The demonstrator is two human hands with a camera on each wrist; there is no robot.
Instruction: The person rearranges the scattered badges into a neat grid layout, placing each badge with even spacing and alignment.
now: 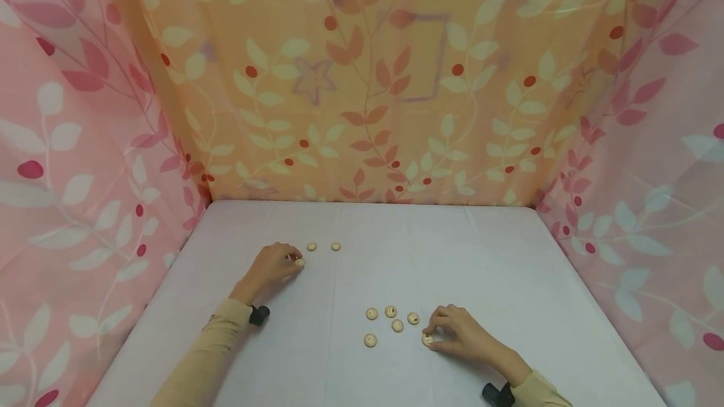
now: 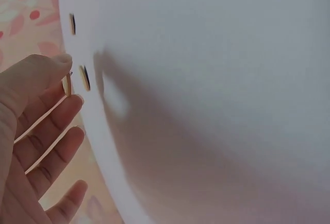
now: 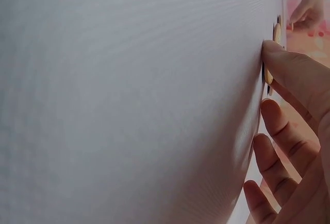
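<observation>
The left hand (image 1: 274,267) rests on the white desk (image 1: 509,269) toward its left side, fingers curled, pinching a small pale wooden button (image 1: 299,262) between thumb and fingertips; in the left wrist view that button stands nearly on edge between the thumb and forefinger, just off or barely at the desk surface; two more buttons (image 1: 312,246) (image 1: 336,246) lie flat on the desk just beyond and to the right of this hand, apart from each other. The right hand (image 1: 455,331) rests nearer the front of the desk, fingers bent, its thumb and forefinger holding another button (image 1: 427,339) against the surface; just left of it lies a loose cluster of five buttons (image 1: 390,311), near one another but not touching. Leaf-patterned curtains (image 1: 362,80) enclose the desk on three sides.
</observation>
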